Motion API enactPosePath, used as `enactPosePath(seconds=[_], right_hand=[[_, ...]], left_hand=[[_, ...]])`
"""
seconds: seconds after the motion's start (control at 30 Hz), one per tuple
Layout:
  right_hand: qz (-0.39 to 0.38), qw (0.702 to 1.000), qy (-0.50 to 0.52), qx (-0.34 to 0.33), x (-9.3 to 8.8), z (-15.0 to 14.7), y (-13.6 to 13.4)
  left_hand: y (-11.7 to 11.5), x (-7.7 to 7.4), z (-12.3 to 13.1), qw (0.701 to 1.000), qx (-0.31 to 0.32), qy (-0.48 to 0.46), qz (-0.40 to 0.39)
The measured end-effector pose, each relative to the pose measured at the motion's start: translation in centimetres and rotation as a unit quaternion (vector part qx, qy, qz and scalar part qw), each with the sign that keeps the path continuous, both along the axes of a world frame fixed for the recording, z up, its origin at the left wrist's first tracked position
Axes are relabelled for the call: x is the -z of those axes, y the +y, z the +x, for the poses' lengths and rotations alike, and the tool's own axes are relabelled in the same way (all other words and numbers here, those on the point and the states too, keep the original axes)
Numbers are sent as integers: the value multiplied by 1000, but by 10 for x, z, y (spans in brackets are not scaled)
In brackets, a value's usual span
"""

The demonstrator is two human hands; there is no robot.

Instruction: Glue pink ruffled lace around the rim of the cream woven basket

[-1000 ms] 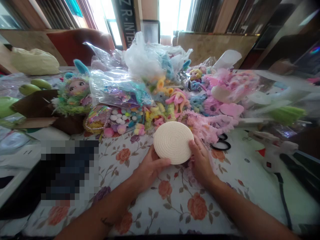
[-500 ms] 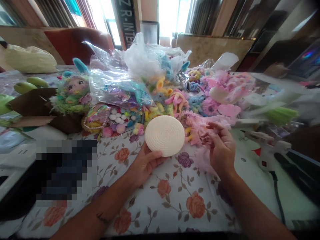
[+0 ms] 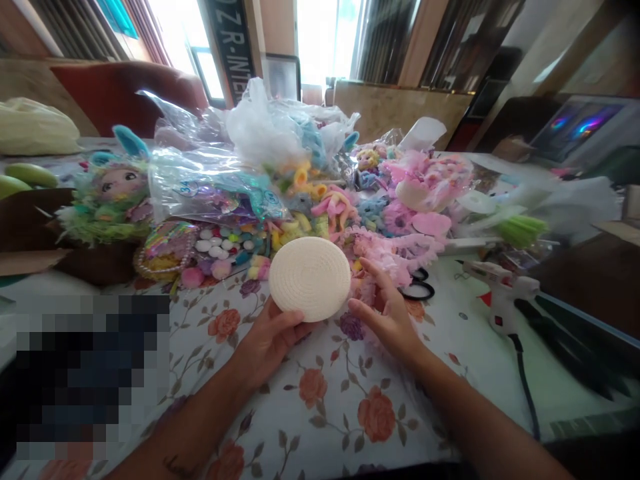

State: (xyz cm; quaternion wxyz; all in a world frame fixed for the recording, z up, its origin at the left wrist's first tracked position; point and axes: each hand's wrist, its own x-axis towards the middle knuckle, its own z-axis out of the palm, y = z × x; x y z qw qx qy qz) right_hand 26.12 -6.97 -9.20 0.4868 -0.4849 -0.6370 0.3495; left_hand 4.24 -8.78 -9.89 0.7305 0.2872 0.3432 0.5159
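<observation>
A round, cream-coloured woven disc (image 3: 310,277) with a spiral pattern is held up above the flowered tablecloth. My left hand (image 3: 277,333) grips its lower edge, with the thumb on the face towards me and the fingers behind. Close to the disc's right side, my right hand (image 3: 387,313) is open, thumb and fingers apart, with nothing seen between them. Whether its fingertips touch the rim I cannot tell. Pink ruffled fabric (image 3: 395,253) lies just beyond my right hand, and black scissor handles (image 3: 419,287) show to its right.
A white glue gun (image 3: 505,293) with a black cord stands at the right. Behind the disc are heaped plush toys, plastic bags (image 3: 210,180), and a tray of coloured beads (image 3: 223,243). A green-haired doll (image 3: 107,200) sits beside a brown box (image 3: 30,227) at the left.
My right hand has moved left from the pink fabric to the disc's side, its fingers spreading. The scissor handles have come into sight. The view has turned slightly right.
</observation>
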Motion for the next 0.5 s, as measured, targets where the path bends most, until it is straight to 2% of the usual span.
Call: enactPosePath(seconds=[0.17,0.5], right_hand=[[-11,999,-45,-13,2,-4,-3],[1,1000,-5,9,7,0,-1]], left_hand=[[-1,1,1,1000,6,-7,-5],[1,10,-1,999,39,-8,16]])
